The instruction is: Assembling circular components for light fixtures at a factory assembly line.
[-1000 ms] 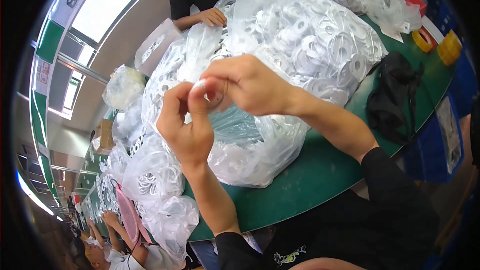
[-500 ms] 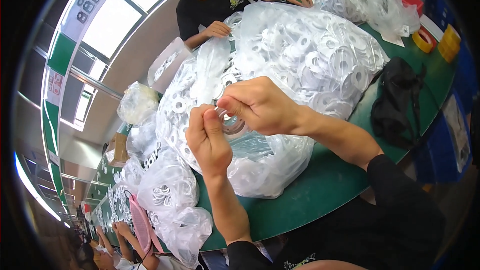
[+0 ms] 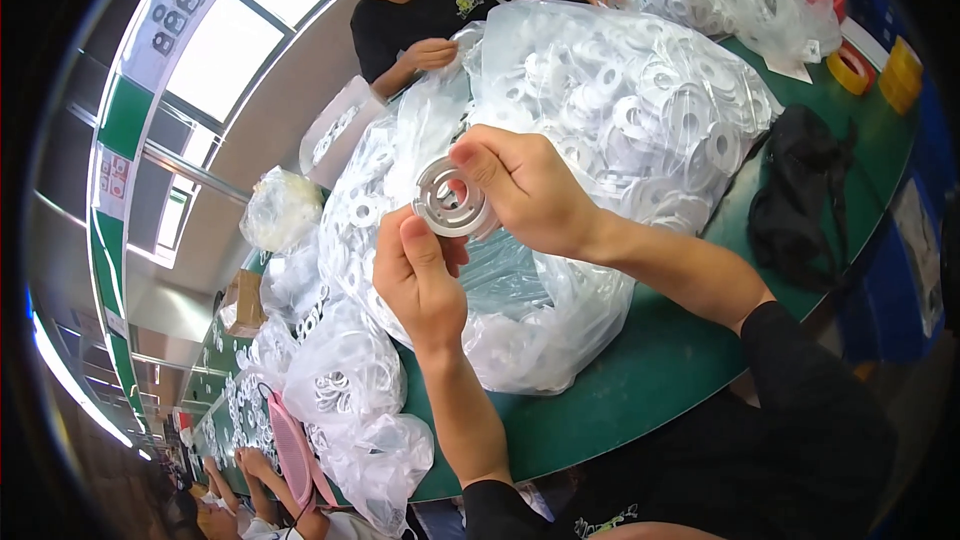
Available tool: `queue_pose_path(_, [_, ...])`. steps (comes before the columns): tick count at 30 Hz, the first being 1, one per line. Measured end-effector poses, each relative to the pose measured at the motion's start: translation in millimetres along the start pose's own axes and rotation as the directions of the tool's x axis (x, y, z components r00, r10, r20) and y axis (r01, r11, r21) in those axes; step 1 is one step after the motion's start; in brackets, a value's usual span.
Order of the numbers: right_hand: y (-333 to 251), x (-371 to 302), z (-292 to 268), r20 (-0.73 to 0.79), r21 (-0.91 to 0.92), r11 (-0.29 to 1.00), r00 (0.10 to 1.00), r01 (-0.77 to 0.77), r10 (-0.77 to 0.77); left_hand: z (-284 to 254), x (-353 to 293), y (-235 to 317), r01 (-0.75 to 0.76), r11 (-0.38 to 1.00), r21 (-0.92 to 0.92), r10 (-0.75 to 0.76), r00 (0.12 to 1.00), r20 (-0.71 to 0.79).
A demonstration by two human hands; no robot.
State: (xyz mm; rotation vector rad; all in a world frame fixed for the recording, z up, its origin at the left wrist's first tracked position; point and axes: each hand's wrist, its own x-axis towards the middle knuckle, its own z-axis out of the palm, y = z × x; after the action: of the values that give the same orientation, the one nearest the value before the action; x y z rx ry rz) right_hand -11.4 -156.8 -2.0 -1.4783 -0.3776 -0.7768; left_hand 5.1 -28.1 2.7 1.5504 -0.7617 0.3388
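Observation:
Both my hands grip one round white plastic ring part (image 3: 447,205), held up above an open plastic bag. My left hand (image 3: 418,275) pinches its lower left edge between thumb and fingers. My right hand (image 3: 530,190) holds it from the upper right, thumb along the rim. The part's face, with concentric ridges and a central hole, is turned toward me. Behind it bulges a big clear bag of white rings (image 3: 640,120). Just below my hands gapes the mouth of a clear bag (image 3: 530,330) resting on the green table (image 3: 660,370).
Across the table a person in a black shirt (image 3: 450,0) handles things by the bags. Black cloth bag (image 3: 800,195) and tape rolls (image 3: 850,70) lie at the right. Smaller bags of rings (image 3: 345,370) and a pink mesh object (image 3: 292,445) stand at the left.
The ring part has been turned so its ridged face shows more fully. My right hand has risen slightly. The person across has shifted their hands a little.

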Motion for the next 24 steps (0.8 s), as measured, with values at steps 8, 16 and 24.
queue_pose_path(8, [-2.1,0.9,-5.4,0.136,0.019,0.996,0.988,-0.082,0.079,1.0,-1.0,-1.5,0.004,0.984,0.177,0.013,0.996,-0.093])
queue_pose_path(16, [-13.1,9.0,-18.6,0.522,0.179,0.936,0.836,-0.302,0.170,-14.0,-0.9,6.9,0.072,0.997,0.004,-0.072,0.997,0.016])
queue_pose_path(24, [-14.0,5.7,-13.4,0.422,-0.009,0.986,0.893,-0.166,0.154,-10.4,3.7,10.1,0.123,0.988,0.093,-0.125,0.992,0.022])
